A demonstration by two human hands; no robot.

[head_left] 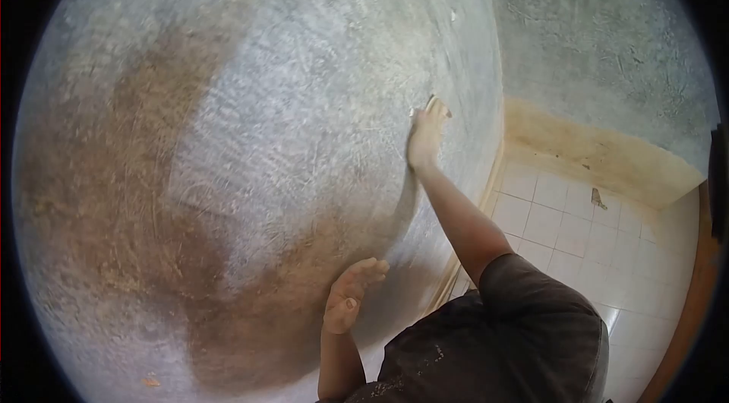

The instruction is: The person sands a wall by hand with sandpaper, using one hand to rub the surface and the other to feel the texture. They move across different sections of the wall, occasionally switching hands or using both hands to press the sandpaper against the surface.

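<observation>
Head view only. Wall (250, 122) fills most of the frame: grey, scratched plaster with a broad brown-stained band curving from upper left down to the lower middle. Right hand (427, 137) is raised on an outstretched arm, pressed to the wall near its right edge; the grip is closed on a small pale pad (434, 104), likely sandpaper or a scraper, only its top edge showing above the fingers. Pad sits flat on the plaster, touching it. Left hand (351, 295) lies lower, open, fingers loosely spread, palm toward the wall at the lower edge of the brown band; it holds nothing, and contact with the wall cannot be told. Dark sleeve (531, 304) covers the shoulder at bottom right.

Past the wall's corner: a second rough grey wall (607, 38) with a yellowish strip along its foot, and a white tiled floor (562, 221) bearing one small dark scrap (598, 199).

Risks, as judgement: the pad is small and mostly hidden in the fingers, so it could slip and let knuckles scrape the rough plaster. The arm is at full reach, so pressure may be uneven. Dust may fall toward the face.
</observation>
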